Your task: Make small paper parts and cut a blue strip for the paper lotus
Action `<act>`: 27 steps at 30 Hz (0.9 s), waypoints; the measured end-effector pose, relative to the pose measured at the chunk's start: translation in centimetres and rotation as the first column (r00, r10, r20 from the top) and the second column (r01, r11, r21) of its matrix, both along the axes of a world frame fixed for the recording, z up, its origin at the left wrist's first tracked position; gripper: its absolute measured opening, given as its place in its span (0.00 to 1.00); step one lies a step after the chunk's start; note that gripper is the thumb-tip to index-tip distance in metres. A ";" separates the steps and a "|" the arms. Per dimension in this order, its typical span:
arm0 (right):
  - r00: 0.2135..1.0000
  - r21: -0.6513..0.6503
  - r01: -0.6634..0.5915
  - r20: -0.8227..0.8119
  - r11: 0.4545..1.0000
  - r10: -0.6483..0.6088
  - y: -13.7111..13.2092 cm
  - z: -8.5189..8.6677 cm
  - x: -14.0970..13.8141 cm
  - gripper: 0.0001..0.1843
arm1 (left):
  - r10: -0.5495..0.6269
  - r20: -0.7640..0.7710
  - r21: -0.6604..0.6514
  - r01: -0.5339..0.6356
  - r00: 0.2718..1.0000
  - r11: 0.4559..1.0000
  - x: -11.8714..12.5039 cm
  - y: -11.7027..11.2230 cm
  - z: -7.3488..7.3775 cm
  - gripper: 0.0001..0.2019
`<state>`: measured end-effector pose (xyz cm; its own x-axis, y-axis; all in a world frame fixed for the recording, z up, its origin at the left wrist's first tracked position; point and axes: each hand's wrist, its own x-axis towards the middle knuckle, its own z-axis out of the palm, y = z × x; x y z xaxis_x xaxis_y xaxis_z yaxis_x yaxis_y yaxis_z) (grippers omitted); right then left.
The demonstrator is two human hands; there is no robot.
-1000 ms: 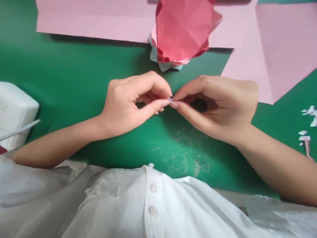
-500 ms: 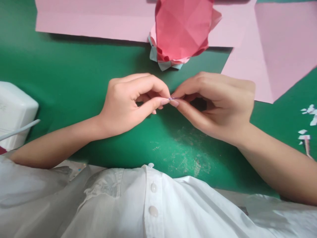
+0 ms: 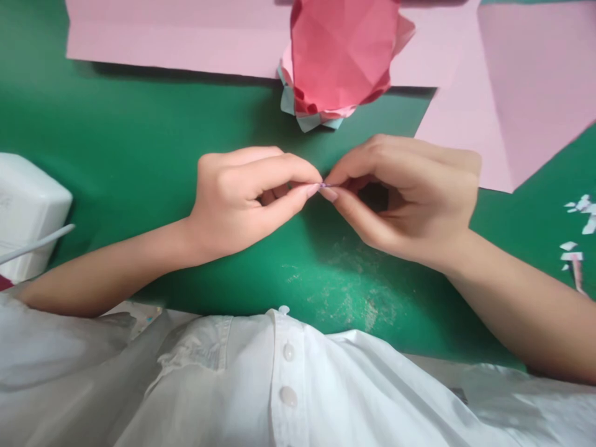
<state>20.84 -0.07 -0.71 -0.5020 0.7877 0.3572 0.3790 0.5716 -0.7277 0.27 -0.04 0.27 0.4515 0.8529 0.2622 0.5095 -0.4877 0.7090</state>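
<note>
My left hand (image 3: 242,195) and my right hand (image 3: 410,195) meet fingertip to fingertip over the green table (image 3: 139,143). Both pinch a tiny purplish piece (image 3: 323,185) between thumb and forefinger; it is too small to name. The other fingers of each hand are curled in. A folded red paper flower (image 3: 342,53) on a pale blue-green paper base sits just beyond the hands.
Pink paper sheets (image 3: 186,37) lie along the far edge and at the right (image 3: 526,93). A white box (image 3: 28,208) with a thin white rod stands at the left. Small paper scraps (image 3: 577,236) lie at the right edge. My white shirt fills the bottom.
Both hands stay pinched together on the tiny piece. My left hand has rolled its knuckles slightly toward me; the right has barely shifted.
</note>
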 end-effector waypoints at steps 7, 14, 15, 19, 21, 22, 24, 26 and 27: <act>0.998 -0.044 0.036 0.051 0.998 -0.033 -0.2 0.3 -0.1 0.07 | 0.013 -0.043 0.042 -0.011 0.999 0.999 0.1 -0.3 0.0 0.07; 0.998 -0.046 0.022 0.062 0.999 -0.019 -0.2 0.0 0.0 0.05 | -0.034 -0.040 0.029 0.035 0.999 0.999 -0.1 0.0 0.0 0.06; 0.998 -0.038 0.017 0.054 0.999 -0.015 -0.2 -0.1 0.0 0.04 | -0.042 -0.035 0.025 0.043 0.998 0.999 -0.1 0.0 -0.1 0.06; 0.999 -0.035 -0.005 0.052 0.999 0.007 -0.2 -0.1 0.0 0.04 | -0.068 -0.052 0.002 0.068 0.996 0.998 -0.2 0.1 -0.3 0.07; 0.997 -0.053 -0.013 0.073 0.999 0.017 -0.1 0.0 0.0 0.03 | -0.077 -0.060 -0.006 0.077 0.995 0.997 -0.2 0.1 -0.3 0.08; 0.996 -0.061 -0.016 0.082 0.998 0.021 -0.1 0.0 0.0 0.03 | -0.083 -0.058 -0.011 0.082 0.995 0.997 -0.2 0.1 -0.4 0.07; 0.996 -0.069 -0.024 0.083 0.997 0.030 -0.1 0.0 0.0 0.03 | -0.096 -0.049 -0.021 0.095 0.994 0.995 -0.2 0.2 -0.4 0.07; 0.996 -0.072 -0.035 0.078 0.997 0.041 -0.1 -0.1 0.0 0.03 | -0.108 -0.044 -0.028 0.107 0.993 0.994 -0.2 0.2 -0.4 0.06; 0.996 -0.071 -0.043 0.072 0.997 0.049 -0.1 -0.1 0.1 0.03 | -0.112 -0.044 -0.027 0.111 0.993 0.993 -0.2 0.2 -0.4 0.06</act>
<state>20.89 -0.17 -0.81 -0.5612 0.7847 0.2634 0.4075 0.5389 -0.7373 0.04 0.17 -0.10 0.5552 0.8023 0.2194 0.4844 -0.5263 0.6988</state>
